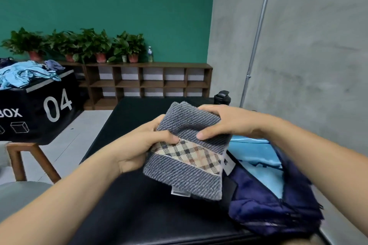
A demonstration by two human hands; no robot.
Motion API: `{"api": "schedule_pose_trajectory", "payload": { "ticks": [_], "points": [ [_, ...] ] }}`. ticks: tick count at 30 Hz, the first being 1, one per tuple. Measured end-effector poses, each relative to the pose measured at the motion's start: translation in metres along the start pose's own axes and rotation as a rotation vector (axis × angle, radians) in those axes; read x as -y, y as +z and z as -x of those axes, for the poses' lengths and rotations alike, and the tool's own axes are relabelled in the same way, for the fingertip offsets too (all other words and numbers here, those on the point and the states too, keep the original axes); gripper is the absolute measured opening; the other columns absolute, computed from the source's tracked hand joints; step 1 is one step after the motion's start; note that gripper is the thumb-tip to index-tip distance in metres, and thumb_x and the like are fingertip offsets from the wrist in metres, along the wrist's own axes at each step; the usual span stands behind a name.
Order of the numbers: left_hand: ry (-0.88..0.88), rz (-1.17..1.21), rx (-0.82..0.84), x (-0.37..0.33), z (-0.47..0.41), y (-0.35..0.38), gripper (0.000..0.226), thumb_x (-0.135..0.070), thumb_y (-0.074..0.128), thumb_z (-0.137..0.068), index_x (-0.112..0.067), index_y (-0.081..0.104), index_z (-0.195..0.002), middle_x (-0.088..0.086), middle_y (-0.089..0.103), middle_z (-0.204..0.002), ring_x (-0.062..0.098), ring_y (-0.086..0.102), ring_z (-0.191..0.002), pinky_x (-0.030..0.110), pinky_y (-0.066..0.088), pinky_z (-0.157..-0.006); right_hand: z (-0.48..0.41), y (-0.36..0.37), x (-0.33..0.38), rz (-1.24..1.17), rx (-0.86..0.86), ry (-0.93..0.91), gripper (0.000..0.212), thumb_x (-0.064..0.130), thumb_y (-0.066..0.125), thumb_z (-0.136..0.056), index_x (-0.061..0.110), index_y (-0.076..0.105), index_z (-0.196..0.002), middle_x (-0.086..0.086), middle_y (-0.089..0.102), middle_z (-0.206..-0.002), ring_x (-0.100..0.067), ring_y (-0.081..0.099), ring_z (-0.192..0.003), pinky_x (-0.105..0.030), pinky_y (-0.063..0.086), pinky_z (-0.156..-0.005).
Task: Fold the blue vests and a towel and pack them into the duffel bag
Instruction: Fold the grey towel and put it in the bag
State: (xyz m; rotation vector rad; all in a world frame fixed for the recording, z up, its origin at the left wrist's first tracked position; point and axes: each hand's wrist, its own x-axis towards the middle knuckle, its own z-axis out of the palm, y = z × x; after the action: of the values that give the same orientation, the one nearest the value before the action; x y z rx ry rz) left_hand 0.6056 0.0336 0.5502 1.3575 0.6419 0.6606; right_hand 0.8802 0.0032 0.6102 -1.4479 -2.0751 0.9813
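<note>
Gripping folded towel [185, 165] with left hand [139, 145] and right hand [225, 123] beside duffel bag [268, 205], apparently already holding blue vests [256, 153]; just need to pack towel.

Bare forearms; bare left hand [142, 145] and right hand [229, 122]

Left hand [139, 143] and right hand [227, 122] raised close together, each pinching the towel [185, 173], thumb on its near face.

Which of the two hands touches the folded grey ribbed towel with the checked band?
Touching, both: the head view shows the left hand pinching the towel, the right hand gripping its top.
</note>
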Motion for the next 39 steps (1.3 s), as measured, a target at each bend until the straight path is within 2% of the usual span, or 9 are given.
{"api": "schedule_pose_trajectory", "payload": {
  "ticks": [6,10,13,17,22,26,33,36,39],
  "points": [
    [0.024,0.044,-0.061,-0.002,-0.055,0.062,0.05,-0.01,0.077,-0.093,-0.012,0.058,-0.139,0.021,0.071,-0.134,0.04,0.067,-0.127,0.055,0.051,-0.111,0.038,-0.077,-0.015,0.001,-0.117,0.048,0.032,0.021,0.083,-0.092,0.013,0.072,-0.12,-0.009,0.077,-0.12,-0.029,0.074,-0.115,-0.041,0.06,-0.099],
    [0.048,-0.032,0.001,0.015,-0.077,0.089,0.026,-0.02,0.079,-0.095,-0.015,0.066,-0.116,0.008,0.07,-0.098,0.014,0.063,-0.085,0.032,0.05,-0.084,0.06,-0.116,-0.034,0.101,-0.094,0.119,0.028,0.024,0.083,-0.093,0.015,0.075,-0.119,-0.005,0.079,-0.119,-0.026,0.075,-0.114,-0.044,0.058,-0.103],
    [0.024,-0.106,0.027,0.031,-0.088,0.105,0.025,-0.018,0.075,-0.099,-0.012,0.066,-0.121,-0.005,0.068,-0.085,0.004,0.06,-0.07,0.029,0.055,-0.082,0.067,-0.13,-0.051,0.097,-0.044,0.2,0.028,0.025,0.082,-0.094,0.015,0.076,-0.119,-0.006,0.079,-0.12,-0.025,0.075,-0.115,-0.047,0.056,-0.107],
    [0.015,-0.327,0.07,0.045,-0.098,0.118,0.034,-0.029,0.076,-0.093,-0.007,0.064,-0.117,-0.002,0.065,-0.092,0.011,0.054,-0.083,0.038,0.05,-0.093,0.06,-0.135,-0.077,0.099,0.023,0.305,0.026,0.022,0.079,-0.097,0.014,0.077,-0.121,-0.007,0.079,-0.12,-0.025,0.075,-0.115,-0.047,0.056,-0.108],
    [0.163,-1.089,0.073,0.053,-0.102,0.121,0.016,-0.033,0.066,-0.093,-0.028,0.052,-0.099,-0.015,0.067,-0.101,0.014,0.063,-0.098,0.036,0.05,-0.091,0.042,-0.121,-0.102,0.228,0.036,0.346,0.023,0.03,0.081,-0.095,0.025,0.077,-0.117,0.004,0.08,-0.116,-0.017,0.077,-0.108,-0.045,0.059,-0.103],
    [0.248,-1.441,0.152,0.064,-0.101,0.118,0.025,-0.041,0.063,-0.089,-0.031,0.063,-0.112,-0.015,0.058,-0.106,0.012,0.048,-0.114,0.037,0.037,-0.103,0.03,-0.102,-0.118,0.403,0.098,0.335,0.02,0.037,0.082,-0.094,0.029,0.076,-0.112,0.011,0.079,-0.109,-0.013,0.074,-0.105,-0.044,0.057,-0.103],
    [0.427,-1.616,0.194,0.064,-0.091,0.122,0.025,-0.051,0.071,-0.09,-0.037,0.067,-0.11,-0.018,0.051,-0.105,0.006,0.042,-0.115,0.036,0.029,-0.107,0.023,-0.084,-0.133,0.621,0.051,0.287,0.008,0.036,0.076,-0.098,0.033,0.069,-0.097,0.011,0.07,-0.098,-0.011,0.065,-0.093,-0.036,0.05,-0.089],
    [0.397,-1.562,0.25,0.068,-0.085,0.131,0.03,-0.052,0.075,-0.09,-0.036,0.062,-0.112,-0.021,0.054,-0.101,0.006,0.048,-0.114,0.038,0.033,-0.101,0.024,-0.08,-0.142,0.598,0.032,0.304,0.022,0.037,0.077,-0.097,0.039,0.06,-0.083,0.016,0.064,-0.089,-0.007,0.059,-0.087,-0.034,0.045,-0.084],
    [0.408,-1.528,0.272,0.07,-0.085,0.132,0.021,-0.045,0.073,-0.095,-0.037,0.064,-0.112,-0.016,0.064,-0.105,0.003,0.048,-0.113,0.038,0.034,-0.096,0.027,-0.081,-0.14,0.601,0.031,0.306,0.014,0.037,0.076,-0.098,0.033,0.064,-0.094,0.016,0.063,-0.092,-0.015,0.061,-0.096,-0.036,0.047,-0.09]
  ]
}}
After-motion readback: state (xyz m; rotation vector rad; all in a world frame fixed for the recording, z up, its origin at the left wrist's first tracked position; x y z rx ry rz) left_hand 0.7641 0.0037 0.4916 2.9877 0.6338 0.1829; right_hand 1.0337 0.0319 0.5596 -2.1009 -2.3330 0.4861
